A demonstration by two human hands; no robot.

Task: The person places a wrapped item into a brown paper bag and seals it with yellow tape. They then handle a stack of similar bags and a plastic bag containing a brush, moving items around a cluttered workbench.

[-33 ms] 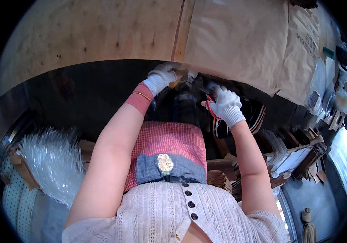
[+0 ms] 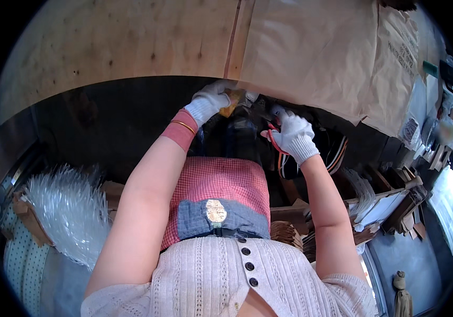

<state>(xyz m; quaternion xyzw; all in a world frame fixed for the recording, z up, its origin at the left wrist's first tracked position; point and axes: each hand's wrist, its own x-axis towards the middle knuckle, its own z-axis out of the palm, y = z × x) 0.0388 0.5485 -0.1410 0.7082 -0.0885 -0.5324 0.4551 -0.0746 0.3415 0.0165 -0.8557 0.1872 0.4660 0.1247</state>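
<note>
Both of my hands wear white knit gloves and are stretched out to the near edge of a plywood tabletop [image 2: 115,42]. My left hand [image 2: 211,100] is closed around a small yellow-orange piece [image 2: 230,109] right at that edge. My right hand [image 2: 293,134] is a little to the right and lower, and grips a tool with thin red handles [image 2: 272,138]. Between the two hands lies a dark object [image 2: 247,113] that I cannot make out. A pink cuff and a gold bangle [image 2: 183,127] sit on my left wrist.
Brown paper sheets [image 2: 316,53] cover the right part of the tabletop. A bundle of clear plastic sleeves [image 2: 68,211] lies at lower left. Striped dark cords [image 2: 337,150] hang under the table edge. Wooden boxes and stacked cardboard [image 2: 395,206] crowd the right side.
</note>
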